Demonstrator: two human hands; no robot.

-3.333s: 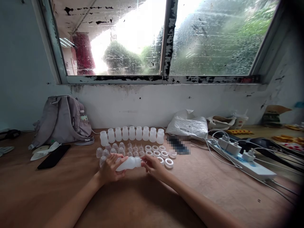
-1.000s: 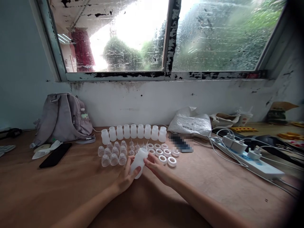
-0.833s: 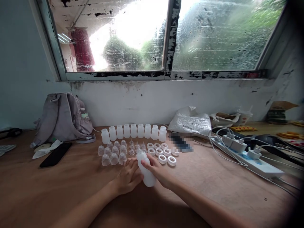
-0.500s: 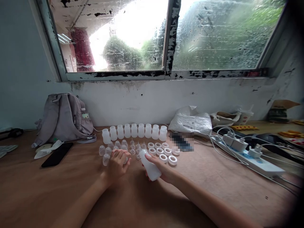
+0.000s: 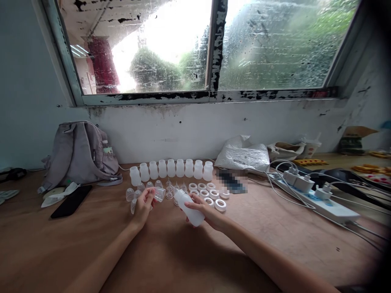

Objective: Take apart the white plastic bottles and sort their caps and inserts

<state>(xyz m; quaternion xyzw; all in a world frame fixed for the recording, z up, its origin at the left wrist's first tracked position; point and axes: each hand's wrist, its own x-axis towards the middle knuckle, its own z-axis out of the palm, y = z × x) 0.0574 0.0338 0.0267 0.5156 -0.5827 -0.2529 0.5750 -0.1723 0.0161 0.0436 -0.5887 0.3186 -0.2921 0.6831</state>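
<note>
Between the fingertips of my left hand is a clear cap, its open end facing right. My right hand is wrapped round a frosted white bottle, tilted with its neck up and to the left, a short gap from the cap. Behind stands a row of several open bottles. More clear caps are near my left hand, clear nipples lie in the middle, and several white rings lie just beyond my right hand.
A grey backpack and a black phone are at the left. A silver bag sits by the wall. On the right, a power strip holds chargers, with white cables running over the table. A pixelated dark object lies behind the rings.
My left hand has lifted a clear cap from the group and turned it sideways. The bottle in my right hand is tilted further left. The whole view has shifted slightly.
</note>
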